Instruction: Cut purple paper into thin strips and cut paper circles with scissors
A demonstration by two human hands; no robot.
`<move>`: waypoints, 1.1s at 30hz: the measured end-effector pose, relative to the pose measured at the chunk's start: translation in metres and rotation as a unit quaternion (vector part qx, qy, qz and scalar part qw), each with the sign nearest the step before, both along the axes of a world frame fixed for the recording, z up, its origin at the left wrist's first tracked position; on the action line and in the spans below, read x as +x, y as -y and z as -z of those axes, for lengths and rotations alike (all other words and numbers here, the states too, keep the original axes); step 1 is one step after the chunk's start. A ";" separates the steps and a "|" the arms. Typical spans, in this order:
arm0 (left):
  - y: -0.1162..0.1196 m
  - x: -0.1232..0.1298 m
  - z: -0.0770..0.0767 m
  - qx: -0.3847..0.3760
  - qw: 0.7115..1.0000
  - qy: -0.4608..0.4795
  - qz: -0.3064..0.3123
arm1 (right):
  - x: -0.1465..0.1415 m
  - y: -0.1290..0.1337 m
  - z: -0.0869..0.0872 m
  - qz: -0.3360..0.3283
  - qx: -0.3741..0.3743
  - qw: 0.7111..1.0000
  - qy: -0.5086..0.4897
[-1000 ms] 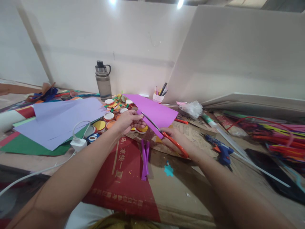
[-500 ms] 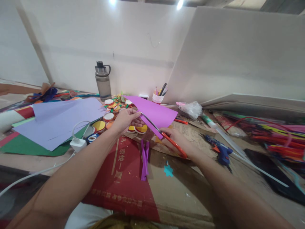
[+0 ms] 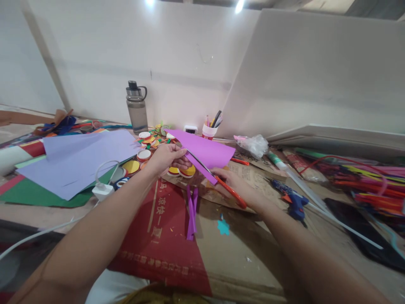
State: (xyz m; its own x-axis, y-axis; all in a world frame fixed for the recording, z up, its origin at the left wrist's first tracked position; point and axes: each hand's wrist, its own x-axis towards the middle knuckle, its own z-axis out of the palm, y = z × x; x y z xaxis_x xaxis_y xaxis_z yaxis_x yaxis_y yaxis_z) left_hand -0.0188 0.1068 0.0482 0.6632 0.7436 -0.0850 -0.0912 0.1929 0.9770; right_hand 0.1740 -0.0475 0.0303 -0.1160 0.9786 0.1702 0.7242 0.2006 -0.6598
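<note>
While we look down from the head view: purple sheet [image 3: 210,151] is held up between our two hands, over the cardboard [image 3: 243,253]; a narrow band of it shows on the near side of the blades;
Left hand [image 3: 171,158]: thumb and fingers pinched on the sheet's edge, right by the blade tips;
Right hand [image 3: 230,181]: wrapped around the red-handled scissors [image 3: 232,192]; blades lie along the sheet, pointing at our left fingers; how wide they stand apart, we cannot tell;
On the cardboard: purple strips [image 3: 191,215] lie crossed; teal cut-out [image 3: 223,226] sits to their right; glue gun [image 3: 295,204] rests well apart, farther right;
Nick risk: tips point at our fingertips, so a long snip could catch skin, we judge;
Crooked-edge risk: thin paper sags off a one-sided pinch; a slack sheet could fold between the blades or let the band taper;
Clutter risk: round lids [image 3: 186,171] sit close below; a dropping wrist could knock them.
</note>
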 end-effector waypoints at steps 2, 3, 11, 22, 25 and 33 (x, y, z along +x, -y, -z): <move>0.001 0.000 -0.002 0.001 1.000 0.000 -0.007 | 0.000 0.000 -0.004 -0.009 -0.015 1.000 -0.009; 0.001 0.000 -0.003 0.001 1.000 -0.001 -0.011 | -0.001 0.000 -0.005 -0.012 -0.024 1.000 -0.015; 0.003 0.001 -0.005 -0.003 1.000 -0.023 -0.015 | 0.002 0.003 -0.005 -0.060 -0.128 0.983 -0.118; 0.001 0.000 -0.006 -0.012 0.999 -0.026 -0.015 | 0.000 0.000 -0.004 -0.068 -0.062 0.995 -0.036; 0.000 0.001 -0.003 -0.007 0.999 -0.032 -0.010 | 0.002 -0.001 -0.003 -0.077 -0.063 0.995 -0.022; -0.002 -0.001 -0.001 -0.007 0.999 -0.030 0.012 | -0.001 -0.004 -0.002 -0.076 -0.023 0.997 -0.004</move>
